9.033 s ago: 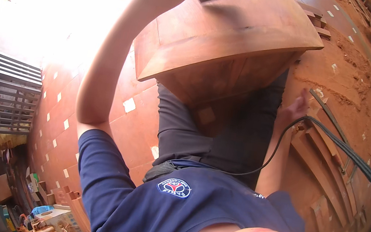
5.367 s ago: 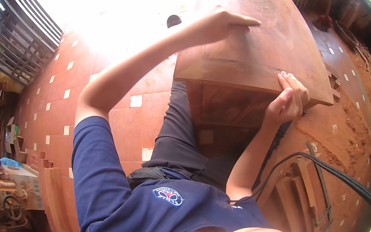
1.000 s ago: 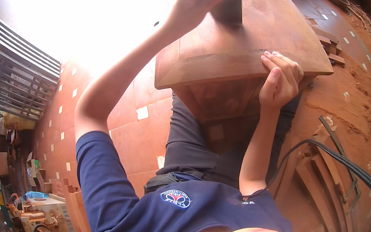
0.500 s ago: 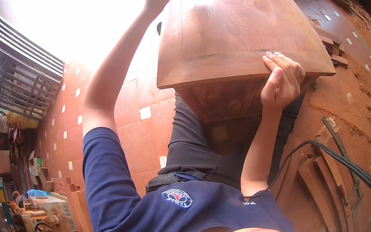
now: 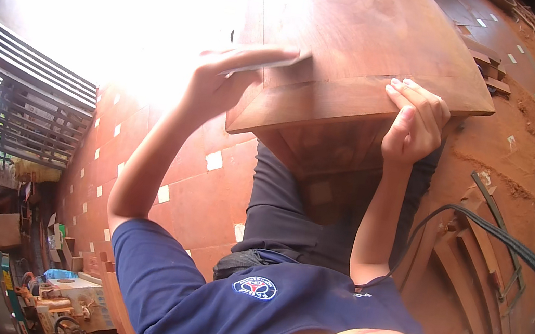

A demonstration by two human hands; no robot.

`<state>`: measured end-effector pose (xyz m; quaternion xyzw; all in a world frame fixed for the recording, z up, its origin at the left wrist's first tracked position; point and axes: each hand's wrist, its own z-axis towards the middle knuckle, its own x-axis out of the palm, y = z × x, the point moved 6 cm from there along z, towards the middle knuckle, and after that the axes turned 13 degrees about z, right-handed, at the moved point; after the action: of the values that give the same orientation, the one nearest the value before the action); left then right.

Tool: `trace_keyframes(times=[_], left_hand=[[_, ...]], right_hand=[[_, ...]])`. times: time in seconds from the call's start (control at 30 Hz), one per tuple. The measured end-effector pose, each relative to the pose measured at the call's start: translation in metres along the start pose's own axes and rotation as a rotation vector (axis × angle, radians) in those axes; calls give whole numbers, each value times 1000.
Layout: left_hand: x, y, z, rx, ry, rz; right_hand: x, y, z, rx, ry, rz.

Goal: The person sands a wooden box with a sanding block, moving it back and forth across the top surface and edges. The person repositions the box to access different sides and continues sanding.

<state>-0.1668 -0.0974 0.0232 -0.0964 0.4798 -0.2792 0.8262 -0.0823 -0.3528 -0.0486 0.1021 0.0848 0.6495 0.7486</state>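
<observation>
Near the wooden top's near-left corner, the left hand [image 5: 221, 84] closes around a thin flat piece [image 5: 288, 63]. The wooden top [image 5: 377, 35] stands over the legs [image 5: 287, 222], patchy in tone; work on it seems under way, how much remains unclear. Toward its near-right corner, the right hand [image 5: 418, 124] curls half-open over the edge; whether it grips, I cannot tell.

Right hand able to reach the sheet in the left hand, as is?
Probably yes: the right hand rests at the near edge of the wooden top, and nothing visible blocks the way across to the sheet.
</observation>
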Motion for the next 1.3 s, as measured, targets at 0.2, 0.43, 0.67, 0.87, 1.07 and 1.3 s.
trace_keyframes(times=[0.2, 0.43, 0.67, 0.87, 1.07, 1.3], left_hand=[[-36, -15, 4, 7, 120, -304], [-18, 154, 92, -157, -169, -364], [13, 68, 85, -39, -86, 115], [-29, 16, 21, -289, -97, -15], [-68, 41, 9, -239, 4, -490], [-39, 122, 78, -153, -257, 114]], right_hand=[[-1, 0, 0, -31, 6, -23], [7, 4, 4, -31, 5, 7], [3, 2, 1, -27, 1, -47], [2, 5, 0, -22, 11, -71], [4, 8, 2, -35, 49, -94], [1, 3, 1, -40, 50, -111]])
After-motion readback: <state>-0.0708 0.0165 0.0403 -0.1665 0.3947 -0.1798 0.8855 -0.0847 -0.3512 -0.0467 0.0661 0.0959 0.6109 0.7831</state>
